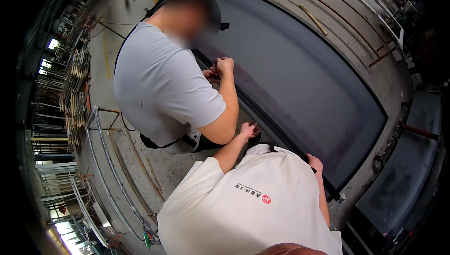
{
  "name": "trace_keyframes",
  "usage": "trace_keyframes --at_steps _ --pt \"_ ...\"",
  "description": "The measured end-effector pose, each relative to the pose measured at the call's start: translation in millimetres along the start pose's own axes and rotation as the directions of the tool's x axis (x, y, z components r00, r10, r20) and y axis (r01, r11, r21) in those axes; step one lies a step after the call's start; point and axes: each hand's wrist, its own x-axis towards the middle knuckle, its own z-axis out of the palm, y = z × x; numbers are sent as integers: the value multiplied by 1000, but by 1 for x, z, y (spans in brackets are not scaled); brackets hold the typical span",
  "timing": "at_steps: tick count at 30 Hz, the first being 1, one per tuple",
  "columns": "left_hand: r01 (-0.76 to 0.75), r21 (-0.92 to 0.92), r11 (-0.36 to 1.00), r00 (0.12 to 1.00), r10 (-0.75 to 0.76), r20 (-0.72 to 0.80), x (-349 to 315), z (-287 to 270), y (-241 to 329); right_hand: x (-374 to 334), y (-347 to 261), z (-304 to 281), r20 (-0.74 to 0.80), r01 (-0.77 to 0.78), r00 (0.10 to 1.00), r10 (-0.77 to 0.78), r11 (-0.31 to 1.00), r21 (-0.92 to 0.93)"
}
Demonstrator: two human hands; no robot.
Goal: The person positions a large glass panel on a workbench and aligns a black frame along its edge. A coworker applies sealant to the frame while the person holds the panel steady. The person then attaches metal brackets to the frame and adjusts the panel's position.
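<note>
A large grey panel [290, 67] with a thin black rim lies in front of me, reaching from the upper middle to the lower right. Along its near side runs a long black bar [275, 127]. My left hand [248, 129] is closed just short of this bar, its fingers bent round something small and dark that I cannot make out. Farther right, my right hand [315, 162] grips the bar at the panel's edge, its fingertips partly hidden. To my left a co-worker in a light grey shirt bends over the same bar, both hands [222, 67] close together on it.
Metal pipe racks [105, 147] stand on the floor at left, with many stacked bars [77, 95] beyond. A rusty rail frame [347, 18] is past the panel's far side. Another dark curved panel [403, 175] lies at right. The co-worker's elbow is near my left forearm.
</note>
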Motion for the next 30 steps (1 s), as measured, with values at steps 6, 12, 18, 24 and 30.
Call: trace_keyframes --at_steps 6,12,18,24,30 --pt "10 13 1000 1000 -10 -7 3 2 -2 -1 -2 -3 -10 0 1000 0 1000 12" --pt "29 10 1000 1000 -29 -11 1 4 1 0 -2 -2 -6 4 1000 -4 1000 28" --pt "15 40 999 1000 -15 -13 -1 8 2 0 1 -2 -32 18 999 -17 999 33" --pt "11 34 999 999 -10 -39 -8 10 3 9 9 3 -17 26 1000 -26 1000 13" --pt "19 60 998 999 -21 36 2 3 1 9 11 5 -8 19 1000 -19 1000 -6"
